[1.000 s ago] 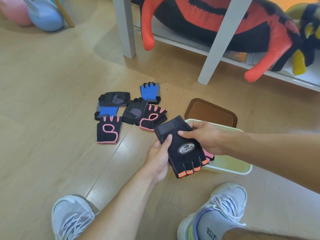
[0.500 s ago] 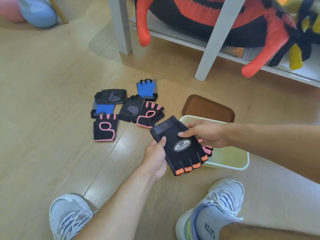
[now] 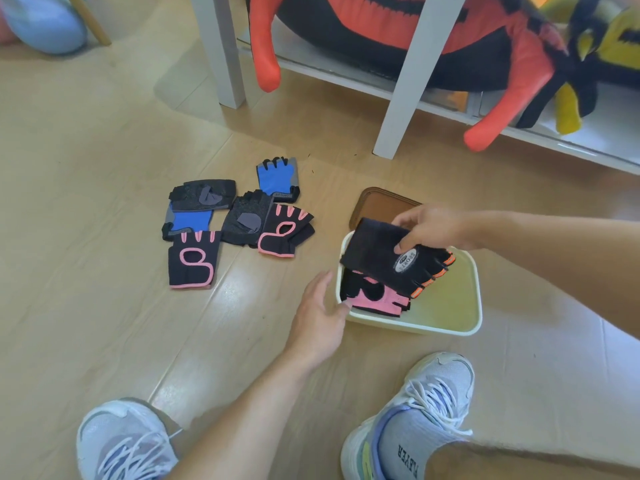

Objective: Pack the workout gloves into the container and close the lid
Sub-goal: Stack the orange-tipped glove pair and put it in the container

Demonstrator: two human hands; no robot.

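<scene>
**Over the container, one glove in hand**

Nearest the camera, two pale sneakers point(image 3: 128, 441) stand on the wooden floor point(image 3: 86, 306). Just beyond them the left hand point(image 3: 320, 318) lies loose, fingers relaxed and apart, holding nothing; its fingertips reach the near left corner of the cream container point(image 3: 446, 329). A pink-and-black glove point(image 3: 375, 297) lies inside the container at its left end. Above it the right hand point(image 3: 433, 228) pinches a black mesh glove with orange trim point(image 3: 391, 259), thumb on the oval logo and fingers over the far edge, holding it tilted across the container's left half. Behind the container the brown lid point(image 3: 379, 206) lies flat on the floor. Left of that, five more gloves point(image 3: 239, 218) lie in a loose cluster: two blue, two black with pink, one black. Farther back stand white shelf legs point(image 3: 403, 109) with a red-and-black plush point(image 3: 398, 26) on the shelf.
</scene>
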